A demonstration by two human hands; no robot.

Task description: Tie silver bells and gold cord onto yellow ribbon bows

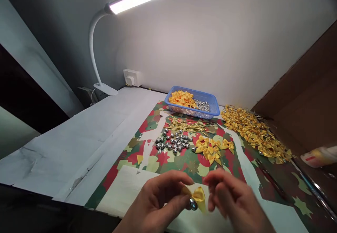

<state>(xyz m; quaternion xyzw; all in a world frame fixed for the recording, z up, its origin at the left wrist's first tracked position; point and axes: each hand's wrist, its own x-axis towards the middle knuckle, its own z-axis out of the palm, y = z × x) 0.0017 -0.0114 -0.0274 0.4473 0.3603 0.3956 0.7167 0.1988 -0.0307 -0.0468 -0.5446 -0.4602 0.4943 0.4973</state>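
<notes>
My left hand pinches a yellow ribbon bow between thumb and fingers, low in the view. Against the bow's lower left hangs a shiny silver bell. Just right of the bow is my right hand, slightly blurred, its fingers bent and apart with nothing visible in them. Beyond the hands lie loose silver bells and, to their right, a cluster of yellow bows. Thin gold ties are spread behind the bells.
A blue basket at the back holds more bows and bells. On the right is a heap of finished-looking bows, near a dark pen-like tool. A clip-on lamp stands back left. Patterned paper covers the table.
</notes>
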